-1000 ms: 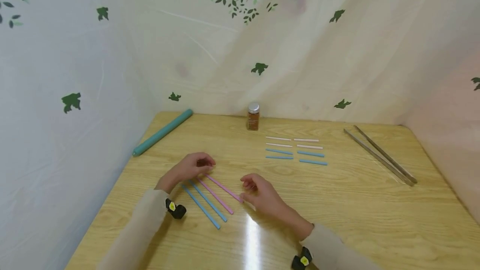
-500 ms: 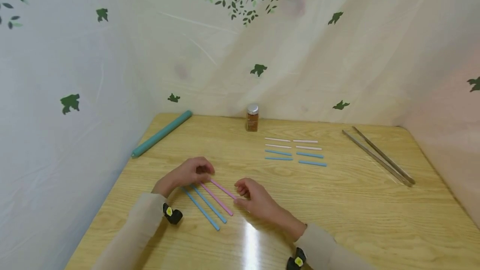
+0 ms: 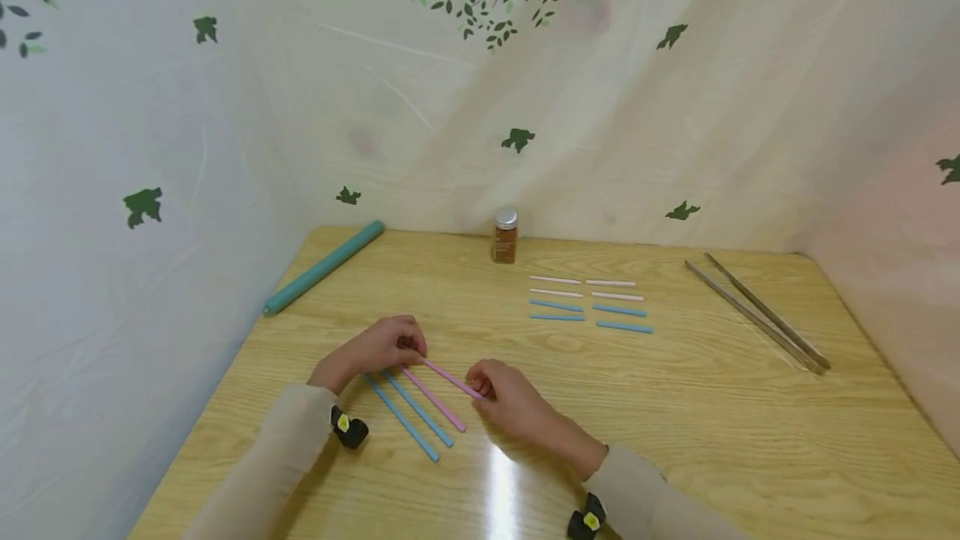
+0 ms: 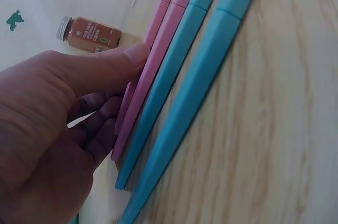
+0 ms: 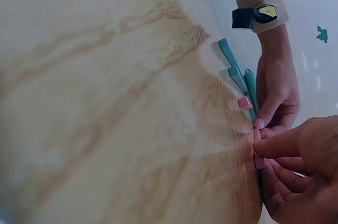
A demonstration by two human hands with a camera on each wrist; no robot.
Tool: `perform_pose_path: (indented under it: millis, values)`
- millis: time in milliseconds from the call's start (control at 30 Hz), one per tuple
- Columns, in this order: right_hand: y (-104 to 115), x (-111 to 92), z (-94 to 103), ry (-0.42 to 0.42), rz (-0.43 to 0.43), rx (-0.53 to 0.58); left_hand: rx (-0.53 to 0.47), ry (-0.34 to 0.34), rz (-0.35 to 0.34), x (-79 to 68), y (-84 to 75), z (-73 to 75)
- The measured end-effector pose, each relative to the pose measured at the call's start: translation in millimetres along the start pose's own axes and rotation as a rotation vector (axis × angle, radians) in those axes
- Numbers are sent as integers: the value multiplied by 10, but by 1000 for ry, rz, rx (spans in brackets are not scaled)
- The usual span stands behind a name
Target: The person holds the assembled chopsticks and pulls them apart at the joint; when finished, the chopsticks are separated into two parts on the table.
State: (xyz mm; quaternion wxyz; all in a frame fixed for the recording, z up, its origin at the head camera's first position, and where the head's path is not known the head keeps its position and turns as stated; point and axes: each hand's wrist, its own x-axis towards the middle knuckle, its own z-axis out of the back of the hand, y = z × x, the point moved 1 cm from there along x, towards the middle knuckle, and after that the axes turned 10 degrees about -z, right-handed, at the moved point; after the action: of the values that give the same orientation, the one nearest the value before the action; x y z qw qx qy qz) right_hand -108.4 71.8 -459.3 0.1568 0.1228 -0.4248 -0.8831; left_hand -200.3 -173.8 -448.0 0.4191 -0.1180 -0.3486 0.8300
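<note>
A slim pink chopstick (image 3: pixel 453 378) lies slanted between my two hands. My left hand (image 3: pixel 375 350) pinches its far end, and the thumb (image 4: pixel 134 55) lies along it in the left wrist view. At the near end my right hand (image 3: pixel 517 408) pinches it between thumb and fingers; its pink end (image 5: pixel 259 160) shows there in the right wrist view. A second pink chopstick (image 3: pixel 435 400) and two blue chopsticks (image 3: pixel 403 417) lie fanned out to the left on the table. My left hand covers their far ends in the head view.
Several short pink and blue sticks (image 3: pixel 625 327) lie in two columns behind my right hand. A brown jar (image 3: pixel 506 245) with a silver lid stands at the back. Metal tongs (image 3: pixel 757 315) lie on the right, a green rolling-pin-shaped rod (image 3: pixel 324 267) at back left. Cloth walls surround the table.
My right hand has shifted slightly left, and its fingers have closed in on the near end of the pink chopstick. My left hand has barely moved.
</note>
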Motion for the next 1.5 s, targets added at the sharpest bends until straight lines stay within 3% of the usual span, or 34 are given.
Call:
perform_pose_path:
  millis: [400, 567, 800, 1233, 1500]
  values:
    - [11, -14, 97, -89, -27, 45, 23, -2, -4, 76, -50, 15]
    - [-8, -13, 239, -137, -24, 49, 24, 17, -35, 167, -185, 54]
    - [-8, -9, 436, -140, -39, 13, 128, 76, -89, 347, -393, 57]
    - [-80, 14, 649, -182, -37, -30, 160, 46, -154, 617, -579, -30]
    - [-138, 15, 719, -186, -58, -47, 175, 52, -145, 716, -672, -68]
